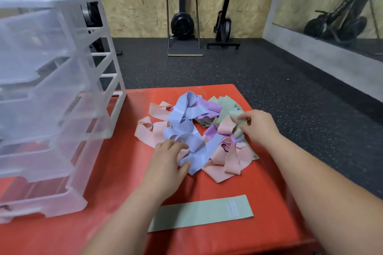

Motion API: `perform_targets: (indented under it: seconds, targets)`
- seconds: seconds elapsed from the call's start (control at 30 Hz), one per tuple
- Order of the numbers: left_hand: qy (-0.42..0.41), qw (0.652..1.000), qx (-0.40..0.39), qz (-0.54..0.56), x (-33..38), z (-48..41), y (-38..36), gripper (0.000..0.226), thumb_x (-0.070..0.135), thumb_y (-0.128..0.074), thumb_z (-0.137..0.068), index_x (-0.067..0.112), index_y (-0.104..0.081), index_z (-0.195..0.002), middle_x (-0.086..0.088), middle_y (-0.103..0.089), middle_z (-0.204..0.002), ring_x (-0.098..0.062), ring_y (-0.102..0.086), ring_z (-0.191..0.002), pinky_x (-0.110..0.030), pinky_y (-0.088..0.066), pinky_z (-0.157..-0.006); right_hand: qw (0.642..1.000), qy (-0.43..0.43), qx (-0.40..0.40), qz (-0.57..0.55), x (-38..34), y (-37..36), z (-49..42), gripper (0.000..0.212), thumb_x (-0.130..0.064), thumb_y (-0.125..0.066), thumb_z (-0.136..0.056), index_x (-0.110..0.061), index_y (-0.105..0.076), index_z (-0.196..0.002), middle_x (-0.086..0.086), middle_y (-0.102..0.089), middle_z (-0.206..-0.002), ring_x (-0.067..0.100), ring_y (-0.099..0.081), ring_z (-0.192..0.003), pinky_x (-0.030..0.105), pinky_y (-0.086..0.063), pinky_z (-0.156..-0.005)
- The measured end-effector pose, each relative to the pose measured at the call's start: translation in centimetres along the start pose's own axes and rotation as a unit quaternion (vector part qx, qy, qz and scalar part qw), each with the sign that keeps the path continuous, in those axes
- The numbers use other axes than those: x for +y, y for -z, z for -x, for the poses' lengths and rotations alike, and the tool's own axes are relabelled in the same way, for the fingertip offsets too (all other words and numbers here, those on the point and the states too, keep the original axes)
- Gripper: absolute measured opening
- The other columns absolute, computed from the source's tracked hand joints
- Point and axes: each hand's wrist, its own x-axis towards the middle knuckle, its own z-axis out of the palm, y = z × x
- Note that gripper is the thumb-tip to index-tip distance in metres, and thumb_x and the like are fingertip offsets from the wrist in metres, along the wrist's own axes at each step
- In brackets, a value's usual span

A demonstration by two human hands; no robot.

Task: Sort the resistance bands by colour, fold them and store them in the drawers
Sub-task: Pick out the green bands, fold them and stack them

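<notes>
A tangled pile of resistance bands (pixel 196 130) in pink, blue, purple and green lies on the red mat (pixel 116 172). My right hand (pixel 259 128) pinches a green band (pixel 236 117) at the pile's right side. My left hand (pixel 165 161) rests on the pile's near left edge, its thumb and fingers around a blue band (pixel 196 151). One green band (pixel 201 213) lies flat by itself on the mat, close to me. A clear plastic drawer unit (pixel 51 99) stands on the mat at the left, its drawers pulled out.
The red mat ends close behind and to the right of the pile, with dark speckled rubber floor (pixel 269 72) beyond. Exercise machines (pixel 183 25) stand against the chipboard wall at the back. A mirror (pixel 331 6) lines the right wall.
</notes>
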Motion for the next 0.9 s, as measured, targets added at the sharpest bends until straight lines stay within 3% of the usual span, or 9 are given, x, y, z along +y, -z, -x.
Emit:
perform_targets:
  seconds: [0.17, 0.27, 0.33, 0.43, 0.57, 0.67, 0.77, 0.9]
  targets:
    - [-0.004, 1.0, 0.011, 0.015, 0.8, 1.5, 1.4, 0.039, 0.03, -0.076, -0.091, 0.031, -0.066, -0.129, 0.009, -0.056, -0.127, -0.021, -0.05, -0.121, -0.036, -0.046, -0.104, 0.995, 0.054, 0.061, -0.065, -4.8, 5.0, 1.2, 0.032, -0.008, -0.067, -0.086, -0.03, -0.082, -0.104, -0.006, -0.08, -0.105, 0.016, -0.071, -0.096, 0.023, -0.048, -0.085]
    - [-0.004, 0.999, 0.035, 0.042, 0.9, 2.7, 2.3, 0.037, 0.03, -0.078, -0.09, 0.032, -0.067, -0.125, 0.009, -0.057, -0.123, -0.021, -0.055, -0.116, -0.038, -0.05, -0.101, 0.979, 0.097, 0.086, -0.158, -8.2, 8.1, 2.5, 0.034, -0.009, -0.068, -0.085, -0.036, -0.08, -0.101, -0.008, -0.078, -0.092, 0.016, -0.07, -0.084, 0.028, -0.055, -0.079]
    - [0.002, 0.997, 0.05, 0.06, 1.2, 3.5, 2.8, 0.036, 0.029, -0.078, -0.09, 0.031, -0.068, -0.125, 0.009, -0.059, -0.123, -0.02, -0.057, -0.117, -0.038, -0.049, -0.101, 0.971, 0.103, 0.08, -0.201, -9.4, 9.2, 3.4, 0.037, -0.009, -0.067, -0.084, -0.038, -0.078, -0.103, -0.007, -0.077, -0.091, 0.018, -0.071, -0.082, 0.033, -0.058, -0.078]
    - [0.015, 0.994, 0.058, 0.086, 2.1, 4.6, 3.4, 0.034, 0.031, -0.077, -0.092, 0.033, -0.067, -0.125, 0.012, -0.059, -0.123, -0.016, -0.056, -0.118, -0.032, -0.047, -0.102, 0.981, 0.092, 0.043, -0.164, -9.8, 9.5, 5.1, 0.043, -0.005, -0.064, -0.082, -0.04, -0.077, -0.103, -0.009, -0.077, -0.093, 0.018, -0.071, -0.086, 0.034, -0.059, -0.076]
    - [0.012, 0.992, 0.065, 0.107, 3.0, 5.1, 3.5, 0.035, 0.032, -0.076, -0.092, 0.04, -0.065, -0.124, 0.016, -0.058, -0.122, -0.014, -0.056, -0.118, -0.033, -0.048, -0.101, 0.94, 0.091, 0.133, -0.302, -10.0, 10.1, 7.1, 0.041, 0.0, -0.066, -0.086, -0.032, -0.077, -0.108, -0.004, -0.077, -0.096, 0.013, -0.067, -0.079, 0.032, -0.059, -0.075]
    - [0.015, 0.991, 0.062, 0.121, 3.4, 5.1, 3.4, 0.034, 0.034, -0.076, -0.093, 0.04, -0.065, -0.125, 0.017, -0.057, -0.123, -0.013, -0.055, -0.121, -0.037, -0.049, -0.102, 0.964, 0.067, 0.059, -0.252, -9.7, 9.6, 7.7, 0.047, 0.001, -0.068, -0.078, -0.038, -0.078, -0.102, -0.01, -0.078, -0.098, 0.01, -0.07, -0.084, 0.036, -0.061, -0.085]
    - [-0.001, 0.987, 0.069, 0.147, 3.8, 4.8, 3.3, 0.036, 0.034, -0.077, -0.093, 0.035, -0.064, -0.126, 0.018, -0.059, -0.123, -0.011, -0.056, -0.12, -0.037, -0.048, -0.102, 0.938, 0.058, 0.037, -0.341, -10.2, 8.6, 9.6, 0.042, 0.004, -0.072, -0.083, -0.03, -0.077, -0.108, -0.006, -0.077, -0.101, 0.008, -0.069, -0.086, 0.026, -0.059, -0.082]
    - [-0.037, 0.983, 0.063, 0.167, 5.2, 4.3, 3.2, 0.045, 0.036, -0.077, -0.092, 0.03, -0.061, -0.134, 0.026, -0.058, -0.133, -0.006, -0.054, -0.124, -0.017, -0.042, -0.101, 0.913, 0.025, 0.003, -0.408, -9.4, 3.9, 13.2, 0.036, 0.005, -0.074, -0.087, -0.022, -0.076, -0.11, -0.008, -0.077, -0.108, 0.008, -0.072, -0.088, 0.018, -0.057, -0.076]
